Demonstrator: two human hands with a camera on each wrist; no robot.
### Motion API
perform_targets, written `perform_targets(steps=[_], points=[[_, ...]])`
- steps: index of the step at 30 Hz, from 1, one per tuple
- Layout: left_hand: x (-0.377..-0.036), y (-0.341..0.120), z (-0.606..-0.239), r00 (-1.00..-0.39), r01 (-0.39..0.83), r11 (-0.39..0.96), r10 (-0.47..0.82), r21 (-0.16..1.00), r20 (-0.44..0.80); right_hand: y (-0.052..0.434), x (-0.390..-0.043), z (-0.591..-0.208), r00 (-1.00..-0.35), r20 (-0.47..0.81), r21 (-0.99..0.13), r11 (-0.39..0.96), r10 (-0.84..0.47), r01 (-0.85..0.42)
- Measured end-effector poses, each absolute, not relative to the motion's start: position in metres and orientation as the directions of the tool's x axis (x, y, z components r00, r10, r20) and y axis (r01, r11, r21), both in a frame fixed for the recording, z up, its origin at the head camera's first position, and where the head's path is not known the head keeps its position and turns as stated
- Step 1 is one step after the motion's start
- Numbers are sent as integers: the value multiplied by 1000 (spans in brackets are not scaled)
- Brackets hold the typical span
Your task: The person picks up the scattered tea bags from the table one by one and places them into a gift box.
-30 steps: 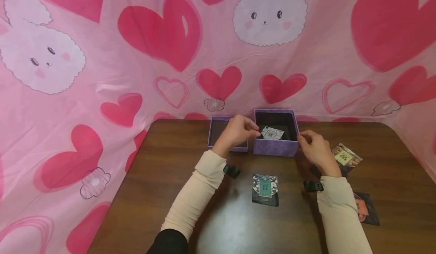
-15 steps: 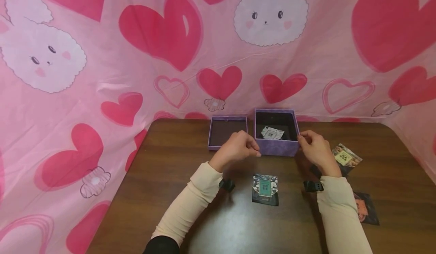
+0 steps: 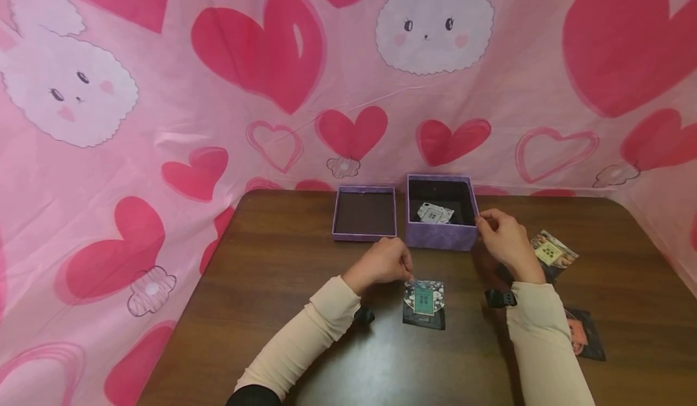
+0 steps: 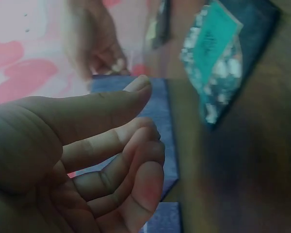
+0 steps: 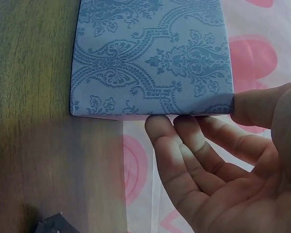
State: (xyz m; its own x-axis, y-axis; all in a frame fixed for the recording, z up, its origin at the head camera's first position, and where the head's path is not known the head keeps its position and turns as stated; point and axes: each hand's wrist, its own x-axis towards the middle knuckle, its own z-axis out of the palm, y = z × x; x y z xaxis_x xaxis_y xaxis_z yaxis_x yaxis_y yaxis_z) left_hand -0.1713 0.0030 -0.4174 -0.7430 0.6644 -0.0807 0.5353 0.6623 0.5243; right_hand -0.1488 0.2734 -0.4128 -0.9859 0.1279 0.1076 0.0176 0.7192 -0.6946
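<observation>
A flat sachet [image 3: 423, 305] with a green label and black base lies on the table. My left hand [image 3: 383, 259] is at its upper left corner, fingers bent. In the left wrist view, a gap shows between thumb and fingers, and the green-labelled sachet [image 4: 218, 58] lies apart from them. My right hand [image 3: 503, 239] holds the purple patterned box [image 3: 438, 236] at its front right corner. The right wrist view has the fingertips [image 5: 160, 127] against the box's side and the thumb at the corner, its tip hidden. A white-and-grey sachet [image 3: 434, 213] lies inside the box.
The box's shallow lid [image 3: 363, 236] lies inside up, left of the box. A yellow-labelled sachet [image 3: 552, 252] and an orange-labelled sachet [image 3: 585, 333] lie at the right, both partly behind the right arm. A pink heart-print curtain [image 3: 348, 61] hangs behind the brown table [image 3: 261, 273].
My left hand has left the box's front left edge and come down toward me, to the green-labelled sachet. The right hand has stayed at the box's corner.
</observation>
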Motion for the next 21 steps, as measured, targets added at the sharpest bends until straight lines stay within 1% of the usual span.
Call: perform_targets(steps=[7, 11, 21], points=[[-170, 9, -433, -712, 568, 692, 685, 445, -156, 273, -149, -414, -985, 106, -697, 717, 133, 22], [-169, 11, -438, -726, 562, 714, 668, 418, -166, 273, -150, -414, -985, 103, -696, 717, 135, 26], [-168, 14, -443, -753, 513, 750, 627, 417, -200, 273, -149, -414, -988, 69, -707, 706, 137, 49]])
